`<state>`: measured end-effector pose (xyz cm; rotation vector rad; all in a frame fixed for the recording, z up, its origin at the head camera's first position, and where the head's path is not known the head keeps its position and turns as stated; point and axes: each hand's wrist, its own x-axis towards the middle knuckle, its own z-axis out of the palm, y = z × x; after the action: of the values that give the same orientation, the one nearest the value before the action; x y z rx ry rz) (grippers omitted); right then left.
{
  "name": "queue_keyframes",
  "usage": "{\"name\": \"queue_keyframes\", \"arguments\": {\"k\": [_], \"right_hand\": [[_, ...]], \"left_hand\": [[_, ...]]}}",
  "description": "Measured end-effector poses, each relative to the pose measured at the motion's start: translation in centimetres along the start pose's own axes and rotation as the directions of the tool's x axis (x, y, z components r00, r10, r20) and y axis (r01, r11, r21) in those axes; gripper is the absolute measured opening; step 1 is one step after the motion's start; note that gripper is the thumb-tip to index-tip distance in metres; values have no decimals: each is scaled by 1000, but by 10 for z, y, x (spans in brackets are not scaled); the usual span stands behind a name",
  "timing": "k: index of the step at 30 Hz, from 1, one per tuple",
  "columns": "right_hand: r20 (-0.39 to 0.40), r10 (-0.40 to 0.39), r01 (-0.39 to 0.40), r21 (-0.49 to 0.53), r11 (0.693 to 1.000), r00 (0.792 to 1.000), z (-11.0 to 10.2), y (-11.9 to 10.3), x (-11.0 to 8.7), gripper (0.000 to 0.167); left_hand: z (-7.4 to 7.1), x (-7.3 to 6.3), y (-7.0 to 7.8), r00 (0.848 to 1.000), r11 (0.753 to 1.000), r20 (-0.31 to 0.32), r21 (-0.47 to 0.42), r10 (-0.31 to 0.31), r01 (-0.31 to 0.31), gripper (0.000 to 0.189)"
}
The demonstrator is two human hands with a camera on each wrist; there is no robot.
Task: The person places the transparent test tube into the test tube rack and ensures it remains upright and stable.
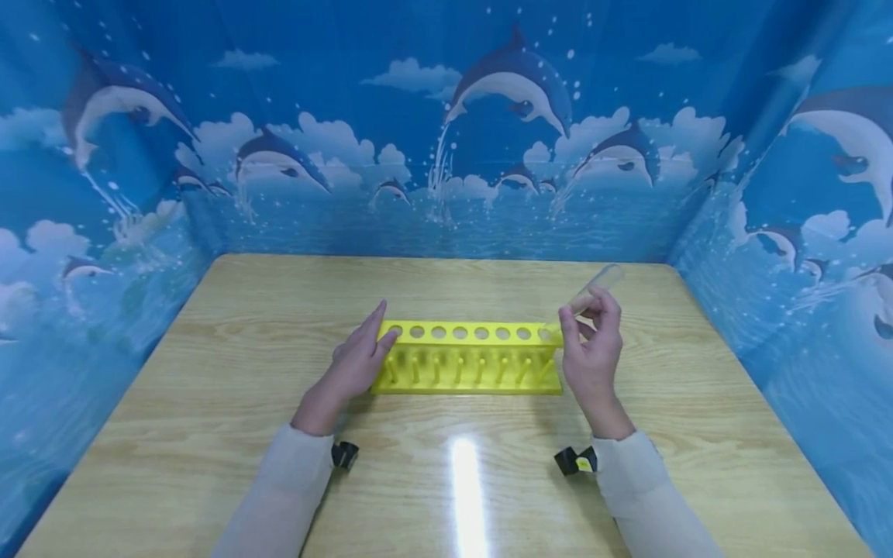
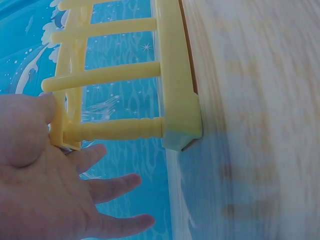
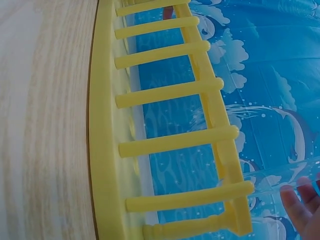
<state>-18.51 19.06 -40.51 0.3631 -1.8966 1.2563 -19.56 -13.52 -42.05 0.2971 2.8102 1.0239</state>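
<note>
A yellow test tube rack (image 1: 467, 351) with a row of holes along its top and upright pegs stands on the table. My left hand (image 1: 354, 363) holds the rack's left end by the top bar, thumb on the bar; in the left wrist view the other fingers (image 2: 117, 186) spread out straight. At the opposite end, my right hand (image 1: 591, 353) pinches a clear test tube (image 1: 605, 277), which slants up to the right. The tube's lower end is at the rightmost hole; how deep it sits I cannot tell. In the right wrist view the tube (image 3: 280, 176) shows faintly beside the fingertips (image 3: 295, 207).
The wood-grain table (image 1: 279, 294) stretches around the rack on all sides, with a bright light reflection near the front. A blue curtain (image 1: 391, 209) printed with dolphins borders it at the back and both sides. Black devices (image 1: 576, 462) sit at both wrists.
</note>
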Motion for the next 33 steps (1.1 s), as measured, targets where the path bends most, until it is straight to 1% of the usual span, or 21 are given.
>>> {"name": "queue_keyframes", "arguments": {"k": [14,19,26,28,33], "right_hand": [[24,4,-3,-23,1000,1000,1,4,-4,46],[42,2,-1,-22,1000,999,2,6,-4,43],[56,18,-14,-66,998,998,2,8,-6,42],[60,21,-16,-77,997,998,2,6,-6,42],[65,5,0,-71,997,998,3,-14,-3,38]], "left_hand": [[1,1,-1,1000,1000,-9,3,7,-7,69],[2,1,-1,1000,1000,-14,-6,4,-4,69],[4,2,-2,1000,1000,-13,-14,-8,8,68],[4,2,-2,1000,1000,-13,-12,-7,7,69],[4,2,-2,1000,1000,-9,-8,-9,9,69]]}}
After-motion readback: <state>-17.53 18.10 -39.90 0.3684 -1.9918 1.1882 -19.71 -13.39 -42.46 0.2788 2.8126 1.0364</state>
